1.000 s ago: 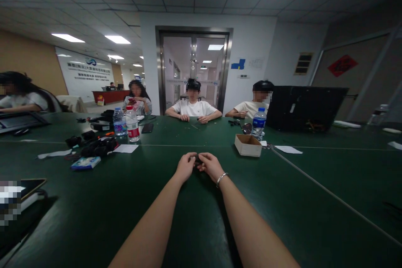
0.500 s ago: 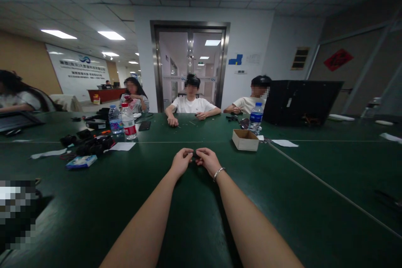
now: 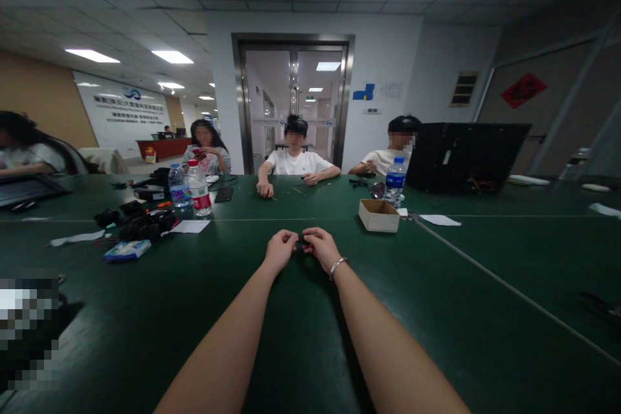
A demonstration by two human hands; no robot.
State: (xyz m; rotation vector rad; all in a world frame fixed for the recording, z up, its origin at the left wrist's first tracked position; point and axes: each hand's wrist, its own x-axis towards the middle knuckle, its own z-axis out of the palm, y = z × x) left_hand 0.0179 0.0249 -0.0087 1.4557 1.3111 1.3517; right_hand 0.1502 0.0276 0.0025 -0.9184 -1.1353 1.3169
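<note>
My left hand (image 3: 281,251) and my right hand (image 3: 321,248) meet above the green table (image 3: 301,336), fingertips almost together. Both are closed in a pinch. Between them is a small dark object (image 3: 301,240), mostly covered by the fingers and too small to name. A silver bracelet (image 3: 338,268) circles my right wrist. Beyond my right hand, up and to the right, stands an open pale cardboard box (image 3: 379,217).
On the left are two bottles (image 3: 198,187), a dark phone (image 3: 224,194), black gear (image 3: 143,225) and a blue-white packet (image 3: 127,250). A blue-labelled bottle (image 3: 395,182) and a large black case (image 3: 466,158) stand right. Several people sit across the table.
My hands stay in nearly the same place, with only slight finger movement around the small dark object. Across the table, the person at right has shifted a hand slightly.
</note>
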